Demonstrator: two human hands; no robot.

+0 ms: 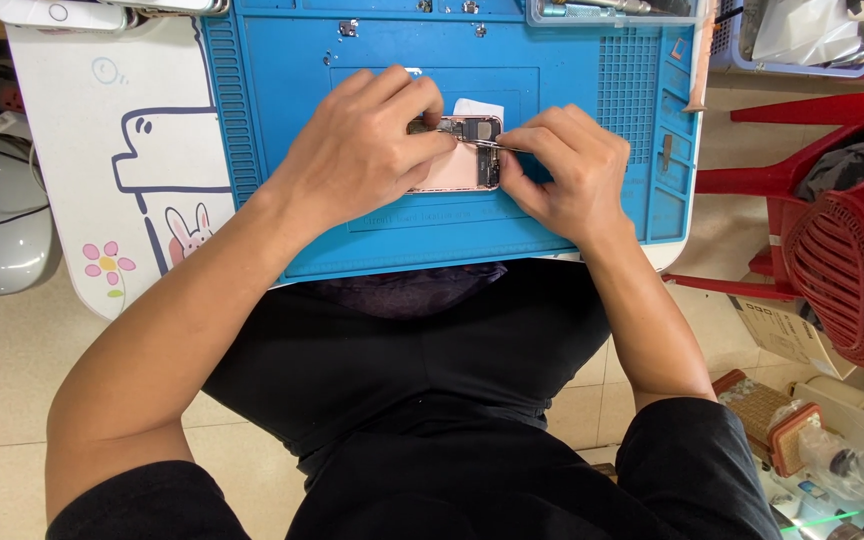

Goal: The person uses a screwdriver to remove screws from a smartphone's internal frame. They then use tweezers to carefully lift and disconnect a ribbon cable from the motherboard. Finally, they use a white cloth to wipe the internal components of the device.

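left hand [372, 140] pins the opened phone [457, 160] flat on the blue mat [282, 90], mid-desk. right hand [562, 170] grip pinches tweezers [487, 144], tips at the phone's top end. mid-step on the internals; next move needs a steady, light touch.

Opened pink phone [457, 160] (flat, mid-mat)

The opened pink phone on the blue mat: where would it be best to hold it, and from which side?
Probably grip the opened pink phone by its long edges at the closed pink end, coming from above. It lies flat on the blue mat, and its other end shows bare parts where the right hand works thin tweezers. The left hand already covers it.
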